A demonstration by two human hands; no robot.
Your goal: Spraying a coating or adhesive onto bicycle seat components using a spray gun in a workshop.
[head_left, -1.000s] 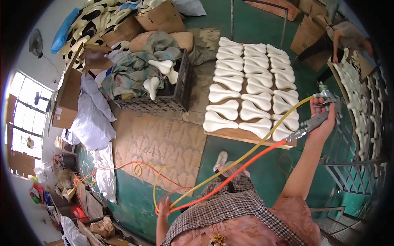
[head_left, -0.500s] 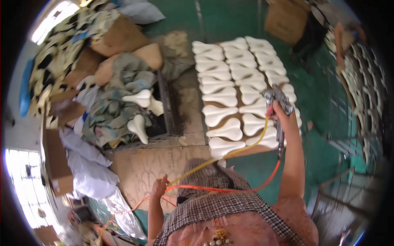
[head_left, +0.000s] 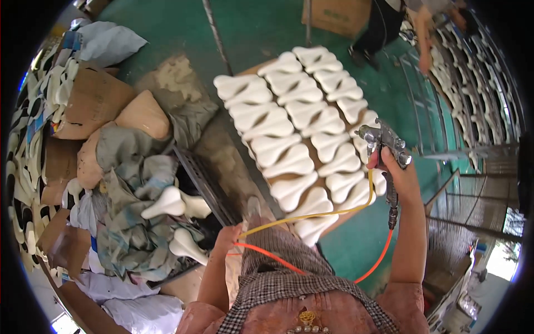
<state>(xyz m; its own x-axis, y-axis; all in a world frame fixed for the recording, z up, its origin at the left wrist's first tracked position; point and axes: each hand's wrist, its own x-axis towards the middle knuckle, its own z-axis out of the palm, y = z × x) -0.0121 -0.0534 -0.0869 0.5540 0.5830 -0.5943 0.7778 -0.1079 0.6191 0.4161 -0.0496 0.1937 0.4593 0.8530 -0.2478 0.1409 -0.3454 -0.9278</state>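
My right hand (head_left: 405,177) is wrapped around the handle of a metal spray gun (head_left: 384,140), held above the right side of a board. A yellow hose (head_left: 317,216) and an orange hose (head_left: 380,257) run from the gun. My left hand (head_left: 227,239), low and left of centre, is closed around both hoses. White bicycle saddle pads (head_left: 289,161) lie in rows on the brown board (head_left: 254,69), close together with narrow gaps. The gun's nozzle end points left over the pads; I cannot make out any spray.
At left, a dark crate (head_left: 207,186) holds crumpled grey-green cloth (head_left: 130,195) and two white pads. Cardboard boxes (head_left: 92,106) and heaped pads stand beyond it. At upper right, a person (head_left: 384,28) stands by racks of pads (head_left: 473,83).
My view has turned, so the board appears tilted and further left. The gun stays in my right hand near the board's right edge. My left hand still grips the hoses.
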